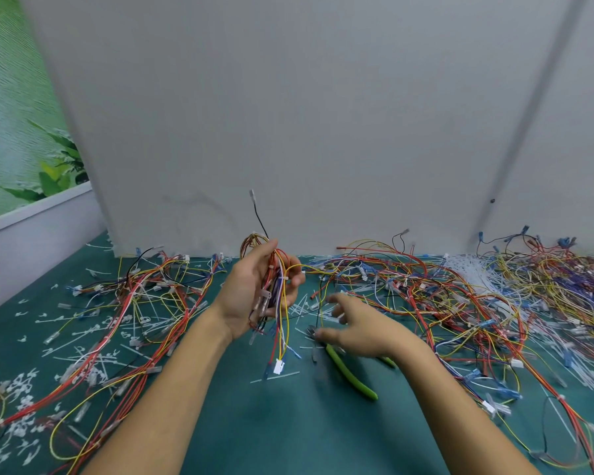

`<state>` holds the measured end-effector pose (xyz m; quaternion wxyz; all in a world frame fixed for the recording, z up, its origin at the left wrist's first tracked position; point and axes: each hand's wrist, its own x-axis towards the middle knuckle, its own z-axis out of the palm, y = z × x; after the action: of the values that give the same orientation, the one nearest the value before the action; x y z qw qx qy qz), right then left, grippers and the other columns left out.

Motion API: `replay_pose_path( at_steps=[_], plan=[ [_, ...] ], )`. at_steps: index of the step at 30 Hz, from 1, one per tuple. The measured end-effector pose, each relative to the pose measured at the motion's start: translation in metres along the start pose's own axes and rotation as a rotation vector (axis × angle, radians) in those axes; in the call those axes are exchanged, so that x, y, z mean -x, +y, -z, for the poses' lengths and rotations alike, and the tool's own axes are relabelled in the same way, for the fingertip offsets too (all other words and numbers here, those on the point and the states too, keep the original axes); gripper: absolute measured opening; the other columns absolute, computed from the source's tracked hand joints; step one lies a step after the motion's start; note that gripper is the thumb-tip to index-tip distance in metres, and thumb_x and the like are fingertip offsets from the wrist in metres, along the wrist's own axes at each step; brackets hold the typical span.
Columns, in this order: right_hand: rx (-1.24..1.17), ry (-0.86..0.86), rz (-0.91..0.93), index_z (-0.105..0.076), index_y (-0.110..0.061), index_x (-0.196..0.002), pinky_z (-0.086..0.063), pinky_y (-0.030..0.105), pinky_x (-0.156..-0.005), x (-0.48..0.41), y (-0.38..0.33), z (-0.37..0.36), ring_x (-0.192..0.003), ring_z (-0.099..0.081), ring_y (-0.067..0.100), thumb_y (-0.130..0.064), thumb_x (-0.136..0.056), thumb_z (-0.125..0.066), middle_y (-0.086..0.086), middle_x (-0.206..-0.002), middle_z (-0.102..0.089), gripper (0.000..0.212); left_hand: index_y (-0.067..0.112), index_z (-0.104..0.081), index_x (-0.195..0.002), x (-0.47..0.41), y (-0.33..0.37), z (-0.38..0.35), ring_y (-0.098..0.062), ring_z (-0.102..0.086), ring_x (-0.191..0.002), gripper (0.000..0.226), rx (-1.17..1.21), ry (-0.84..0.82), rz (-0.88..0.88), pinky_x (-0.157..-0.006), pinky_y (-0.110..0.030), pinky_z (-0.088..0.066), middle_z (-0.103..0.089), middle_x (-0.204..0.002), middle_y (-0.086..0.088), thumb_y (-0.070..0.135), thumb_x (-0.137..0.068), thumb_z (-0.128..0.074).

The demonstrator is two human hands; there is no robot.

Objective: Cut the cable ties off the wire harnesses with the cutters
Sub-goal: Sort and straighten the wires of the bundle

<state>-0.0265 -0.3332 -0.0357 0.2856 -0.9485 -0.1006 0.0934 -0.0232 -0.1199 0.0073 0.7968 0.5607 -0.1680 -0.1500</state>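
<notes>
At frame centre the left hand (251,293) grips a multicoloured wire harness (279,265) upright, seemingly presenting it for cutting, while the empty, spread right hand (355,332) hovers over green-handled metal cutters (351,373)

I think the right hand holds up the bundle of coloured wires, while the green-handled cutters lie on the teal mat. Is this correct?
Wrong hand: in the head view the left hand holds up the bundle of coloured wires. The right hand is open above the green-handled cutters, which do lie on the teal mat.
</notes>
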Motion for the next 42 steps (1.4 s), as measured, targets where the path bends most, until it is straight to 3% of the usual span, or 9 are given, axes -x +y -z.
replay_pose_path(
  at_steps=[5,9,17,22,25,31,35,39,42],
  plan=[
    [-0.446,0.164,0.121,-0.052,-0.023,-0.134,-0.053,0.032,-0.069,0.001,-0.010,-0.001,-0.082,-0.076,0.017,-0.036,-0.100,-0.066,-0.002,-0.107,-0.071,0.040,0.014,-0.062,-0.086,0.001,0.001,-0.003,-0.021,-0.048,-0.051,0.043,-0.055,-0.024,0.010,-0.038,-0.024,-0.023,-0.055,-0.075,-0.009,0.049,-0.102,-0.045],
    [-0.732,0.194,0.126,-0.064,-0.018,-0.110,-0.041,0.022,-0.046,0.003,-0.019,0.001,-0.059,-0.066,0.016,-0.031,-0.101,-0.065,0.003,-0.085,-0.074,0.016,0.015,-0.064,-0.086,0.002,0.002,-0.004,-0.023,-0.053,-0.054,0.042,-0.137,0.024,-0.020,-0.036,-0.021,-0.031,-0.059,-0.077,-0.009,0.052,-0.100,-0.052],
    [-1.132,0.208,0.147,-0.055,-0.017,-0.088,-0.026,0.019,-0.041,0.013,-0.027,0.023,-0.040,-0.035,0.012,-0.034,-0.102,-0.063,-0.003,-0.055,-0.044,0.023,0.015,-0.067,-0.081,0.003,0.005,-0.007,-0.026,-0.057,-0.060,0.039,-0.079,0.090,-0.033,-0.036,-0.021,-0.036,-0.063,-0.080,-0.012,0.048,-0.097,-0.054],
    [-1.286,0.023,0.091,-0.056,-0.014,-0.085,-0.022,0.015,-0.035,0.020,-0.038,0.023,-0.035,-0.024,0.011,-0.042,-0.092,-0.065,-0.001,-0.050,-0.030,0.030,0.011,-0.067,-0.086,0.002,0.002,-0.009,-0.028,-0.057,-0.078,0.042,-0.159,0.143,-0.049,-0.041,-0.025,-0.039,-0.067,-0.087,-0.013,0.049,-0.096,-0.054],
    [-1.303,-0.018,0.046,-0.056,-0.012,-0.080,-0.019,0.016,-0.032,0.021,-0.044,0.023,-0.034,-0.021,0.009,-0.038,-0.102,-0.055,-0.001,-0.050,-0.026,0.034,0.010,-0.067,-0.085,0.001,0.001,-0.010,-0.033,-0.050,-0.083,0.043,-0.179,0.141,-0.040,-0.042,-0.026,-0.038,-0.067,-0.088,-0.014,0.048,-0.098,-0.053],
    [-1.604,-0.084,-0.008,-0.055,-0.011,-0.082,-0.016,0.017,-0.032,0.017,-0.041,0.023,-0.032,-0.022,0.006,-0.028,-0.107,-0.045,-0.004,-0.053,-0.023,0.032,0.013,-0.069,-0.081,0.002,0.000,-0.011,-0.028,-0.054,-0.075,0.034,-0.152,0.075,-0.020,-0.042,-0.026,-0.042,-0.065,-0.088,-0.014,0.044,-0.093,-0.059],
    [-1.564,-0.056,0.020,-0.057,-0.011,-0.086,-0.019,0.020,-0.037,0.013,-0.037,0.021,-0.032,-0.023,0.009,-0.027,-0.106,-0.044,-0.003,-0.050,-0.028,0.029,0.007,-0.068,-0.082,0.002,-0.002,-0.011,-0.021,-0.051,-0.061,0.034,-0.212,0.065,-0.020,-0.043,-0.025,-0.042,-0.061,-0.081,-0.015,0.040,-0.090,-0.064],
    [-1.180,0.029,0.058,-0.072,-0.014,-0.086,-0.018,0.019,-0.043,0.011,-0.036,0.014,-0.039,-0.025,0.012,-0.028,-0.102,-0.058,-0.001,-0.052,-0.034,0.025,0.007,-0.065,-0.082,-0.001,-0.007,-0.010,-0.023,-0.045,-0.057,0.039,-0.298,0.107,-0.031,-0.044,-0.025,-0.040,-0.053,-0.078,-0.018,0.045,-0.087,-0.067],
    [-1.014,0.054,0.123,-0.067,-0.016,-0.087,-0.021,0.018,-0.042,0.011,-0.037,0.009,-0.040,-0.029,0.012,-0.033,-0.098,-0.070,-0.001,-0.054,-0.040,0.020,0.012,-0.063,-0.077,-0.003,-0.011,-0.012,-0.017,-0.042,-0.050,0.035,-0.327,0.147,-0.049,-0.043,-0.025,-0.040,-0.047,-0.065,-0.008,0.045,-0.086,-0.067]
  ],
)
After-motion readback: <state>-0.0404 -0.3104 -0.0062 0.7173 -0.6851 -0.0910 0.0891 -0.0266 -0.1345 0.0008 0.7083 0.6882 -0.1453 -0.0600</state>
